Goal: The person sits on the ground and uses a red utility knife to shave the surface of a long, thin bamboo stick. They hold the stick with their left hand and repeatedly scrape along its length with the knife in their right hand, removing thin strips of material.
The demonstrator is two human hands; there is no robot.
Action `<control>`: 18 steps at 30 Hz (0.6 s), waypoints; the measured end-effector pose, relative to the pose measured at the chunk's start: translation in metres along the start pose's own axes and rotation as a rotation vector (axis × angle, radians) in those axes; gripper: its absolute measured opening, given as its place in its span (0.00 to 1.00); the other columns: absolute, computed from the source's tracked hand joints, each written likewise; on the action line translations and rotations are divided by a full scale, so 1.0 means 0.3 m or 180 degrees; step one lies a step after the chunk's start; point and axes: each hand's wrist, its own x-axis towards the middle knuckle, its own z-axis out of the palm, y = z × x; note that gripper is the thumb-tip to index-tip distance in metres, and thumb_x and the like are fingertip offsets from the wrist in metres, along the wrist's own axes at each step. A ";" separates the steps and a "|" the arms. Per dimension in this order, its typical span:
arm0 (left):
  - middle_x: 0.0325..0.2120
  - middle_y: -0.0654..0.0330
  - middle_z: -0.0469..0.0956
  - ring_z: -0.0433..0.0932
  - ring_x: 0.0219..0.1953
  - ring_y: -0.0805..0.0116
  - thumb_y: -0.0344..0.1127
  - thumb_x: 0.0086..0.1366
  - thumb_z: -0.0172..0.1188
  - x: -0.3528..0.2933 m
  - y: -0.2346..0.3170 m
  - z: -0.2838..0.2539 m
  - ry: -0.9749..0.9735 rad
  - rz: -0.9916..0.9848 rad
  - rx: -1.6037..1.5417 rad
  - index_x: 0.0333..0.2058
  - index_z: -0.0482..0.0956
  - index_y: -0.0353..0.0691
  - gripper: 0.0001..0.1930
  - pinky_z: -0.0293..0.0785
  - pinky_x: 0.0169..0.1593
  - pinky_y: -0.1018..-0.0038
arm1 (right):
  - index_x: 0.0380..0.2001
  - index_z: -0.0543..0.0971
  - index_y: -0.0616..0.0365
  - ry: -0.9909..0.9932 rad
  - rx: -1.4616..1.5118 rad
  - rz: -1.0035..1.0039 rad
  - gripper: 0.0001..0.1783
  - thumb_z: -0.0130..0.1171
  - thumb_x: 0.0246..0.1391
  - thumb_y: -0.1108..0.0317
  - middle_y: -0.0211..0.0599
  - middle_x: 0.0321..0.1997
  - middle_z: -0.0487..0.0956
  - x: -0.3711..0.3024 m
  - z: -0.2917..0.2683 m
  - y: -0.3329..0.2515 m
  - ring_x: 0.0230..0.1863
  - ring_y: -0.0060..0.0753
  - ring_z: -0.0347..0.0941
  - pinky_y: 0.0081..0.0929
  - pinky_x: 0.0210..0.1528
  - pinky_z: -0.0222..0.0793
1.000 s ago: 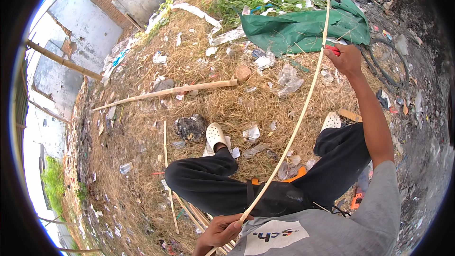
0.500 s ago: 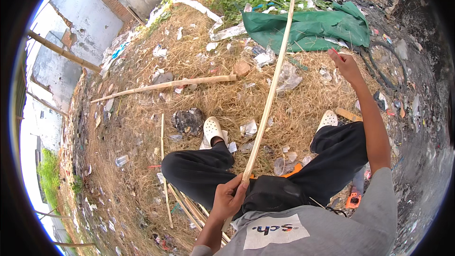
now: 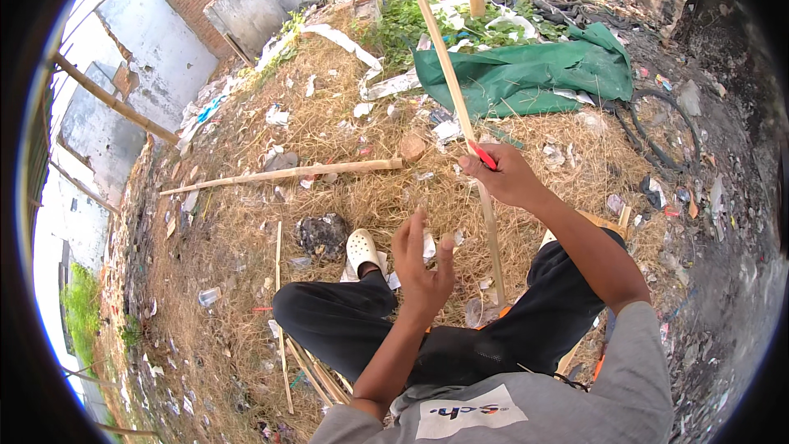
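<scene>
A long, pale bamboo strip (image 3: 444, 62) stands tilted in front of me, its lower end between my legs and its upper end running past the green sheet. My right hand (image 3: 511, 177) is closed around the strip about midway, with a slim red tool (image 3: 483, 155) in the same grip. Whether that tool is a pen or a small knife, I cannot make out. Left of the strip, my left hand (image 3: 423, 267) is raised above my lap, fingers and thumb apart, with nothing in it.
Another bamboo strip (image 3: 288, 172) lies across the dry grass ahead. Several thinner strips (image 3: 316, 374) lie by my left thigh, near a dark stone (image 3: 322, 235). A green sheet (image 3: 526, 74) and a black hose (image 3: 657, 144) lie farther off. Litter is scattered around.
My left hand has let go of the strip and opened. My right hand has come in from the right with the red tool and taken hold of the strip, whose top now leans left.
</scene>
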 end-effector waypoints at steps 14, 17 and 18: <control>0.25 0.60 0.78 0.80 0.30 0.62 0.48 0.72 0.50 0.392 0.023 -0.423 -0.3626 -0.0505 0.1717 0.49 0.76 0.36 0.20 0.75 0.42 0.63 | 0.28 0.78 0.45 -0.0499 -0.3082 -0.2089 0.08 0.65 0.42 0.63 0.23 0.27 0.73 -0.029 -0.056 -0.001 0.36 0.28 0.75 0.32 0.40 0.64; 0.17 0.70 0.65 0.64 0.20 0.83 0.46 0.76 0.46 0.161 -0.085 -0.377 -0.3011 -0.2097 -0.0640 0.41 0.77 0.36 0.18 0.60 0.24 0.79 | 0.29 0.80 0.45 -0.0619 -0.3052 -0.2149 0.03 0.61 0.49 0.62 0.26 0.29 0.78 -0.031 -0.051 0.025 0.38 0.29 0.77 0.32 0.42 0.66; 0.17 0.72 0.63 0.59 0.19 0.82 0.45 0.76 0.47 0.063 -0.140 -0.342 -0.2818 -0.1953 -0.0687 0.40 0.76 0.35 0.18 0.57 0.23 0.79 | 0.29 0.80 0.46 -0.0542 -0.3081 -0.2088 0.06 0.62 0.50 0.60 0.26 0.30 0.78 -0.038 -0.047 0.028 0.39 0.30 0.77 0.32 0.43 0.66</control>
